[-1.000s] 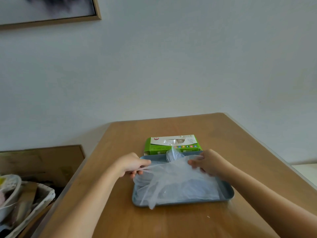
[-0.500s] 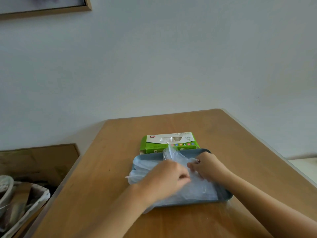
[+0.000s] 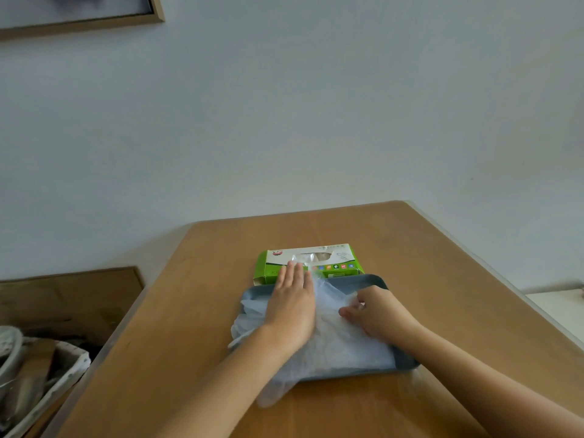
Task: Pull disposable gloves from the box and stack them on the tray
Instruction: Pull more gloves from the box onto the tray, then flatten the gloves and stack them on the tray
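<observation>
Head view: heaped gloves (image 3: 341, 343) hide most of the tray (image 3: 363, 279), left hand (image 3: 292, 306) pressing flat, right hand (image 3: 379, 311) pinching them, box (image 3: 344, 267) just behind.

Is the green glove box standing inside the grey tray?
No, the glove box sits on the table, just behind the far rim of the tray.

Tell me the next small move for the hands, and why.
Probably slide the left hand forward to pinch the glove poking from the box. Its straight fingers lie at the box's front, flat on the stacked gloves, while the right hand pinches that stack on the tray.
</observation>
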`<state>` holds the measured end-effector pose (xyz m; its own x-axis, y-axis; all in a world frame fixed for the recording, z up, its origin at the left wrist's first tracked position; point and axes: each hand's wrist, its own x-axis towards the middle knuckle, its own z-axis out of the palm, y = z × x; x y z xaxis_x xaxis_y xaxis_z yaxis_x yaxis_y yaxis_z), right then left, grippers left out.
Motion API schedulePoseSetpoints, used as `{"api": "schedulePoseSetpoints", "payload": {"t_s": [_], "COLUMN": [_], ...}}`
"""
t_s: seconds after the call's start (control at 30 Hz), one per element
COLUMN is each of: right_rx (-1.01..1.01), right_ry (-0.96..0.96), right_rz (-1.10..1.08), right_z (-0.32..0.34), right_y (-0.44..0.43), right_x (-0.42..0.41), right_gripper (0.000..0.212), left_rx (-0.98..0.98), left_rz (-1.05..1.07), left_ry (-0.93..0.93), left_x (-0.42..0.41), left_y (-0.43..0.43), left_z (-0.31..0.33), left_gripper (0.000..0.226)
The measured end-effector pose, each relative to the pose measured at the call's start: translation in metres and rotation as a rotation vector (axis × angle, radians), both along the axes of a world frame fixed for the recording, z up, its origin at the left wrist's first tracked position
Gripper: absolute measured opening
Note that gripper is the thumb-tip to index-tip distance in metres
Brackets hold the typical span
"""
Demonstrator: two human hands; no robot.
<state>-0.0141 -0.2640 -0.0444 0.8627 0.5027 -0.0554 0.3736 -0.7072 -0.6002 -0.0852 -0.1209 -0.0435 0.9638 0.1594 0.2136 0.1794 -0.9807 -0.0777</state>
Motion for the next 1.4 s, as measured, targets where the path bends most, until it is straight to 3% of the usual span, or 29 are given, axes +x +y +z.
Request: {"api": "schedulePoseSetpoints", "payload": {"t_s": [0.1, 0.17, 0.23, 0.37, 0.57, 0.67, 0.77, 0.8, 0.87, 1.0, 1.2, 1.4], "right_rx": [-0.027, -0.002, 0.004, -0.015, -0.113, -0.139, -0.095, -0.042, 0.014, -0.157, -0.574, -0.636], "right_ry": [0.029, 0.089, 0.13, -0.006, -0.053, -0.051, -0.268, -0.397, -0.606, -0.377, -0.284, -0.235], "right_rz": [0.0, 0.001, 0.009, 0.008, 0.106, 0.127, 0.041, 0.002, 0.129, 0.452, 0.6, 0.574], "right_z": [0.002, 0.002, -0.001, 0.001, -0.003, 0.005, 0.012, 0.014, 0.009, -0.01, 0.0, 0.008], "right_y": [-0.002, -0.003, -0.004, -0.009, -0.006, -0.007, -0.015, -0.017, -0.018, -0.023, -0.042, -0.043], "right_x": [-0.001, -0.001, 0.0, 0.005, 0.008, 0.004, -0.004, -0.008, -0.017, -0.03, -0.014, -0.013], "right_gripper": [0.021, 0.014, 0.014, 0.044, 0.027, 0.027, 0.009, 0.015, 0.022, 0.039, 0.104, 0.112], "left_rx": [0.004, -0.117, -0.271, -0.265, -0.218, -0.224, -0.295, -0.313, -0.355, -0.34, -0.297, -0.127], "left_rz": [-0.088, -0.247, -0.292, -0.257, -0.231, -0.204, -0.168, -0.16, -0.148, -0.147, -0.1, 0.057], "left_ry": [-0.245, -0.305, -0.21, -0.046, 0.216, 0.329, 0.42, 0.428, 0.425, 0.403, 0.444, 0.52], "left_x": [0.002, -0.003, -0.011, -0.013, -0.018, -0.018, -0.018, -0.016, -0.013, -0.013, -0.033, -0.053], "left_y": [-0.001, -0.011, -0.023, -0.029, -0.027, -0.024, -0.021, -0.02, -0.021, -0.019, 0.011, 0.038], "left_z": [0.001, -0.006, -0.01, -0.011, -0.008, -0.013, -0.016, -0.017, -0.019, -0.022, -0.019, -0.008], "left_gripper": [0.061, 0.04, 0.02, 0.04, 0.091, 0.062, 0.061, 0.062, 0.063, 0.064, 0.08, 0.104]}}
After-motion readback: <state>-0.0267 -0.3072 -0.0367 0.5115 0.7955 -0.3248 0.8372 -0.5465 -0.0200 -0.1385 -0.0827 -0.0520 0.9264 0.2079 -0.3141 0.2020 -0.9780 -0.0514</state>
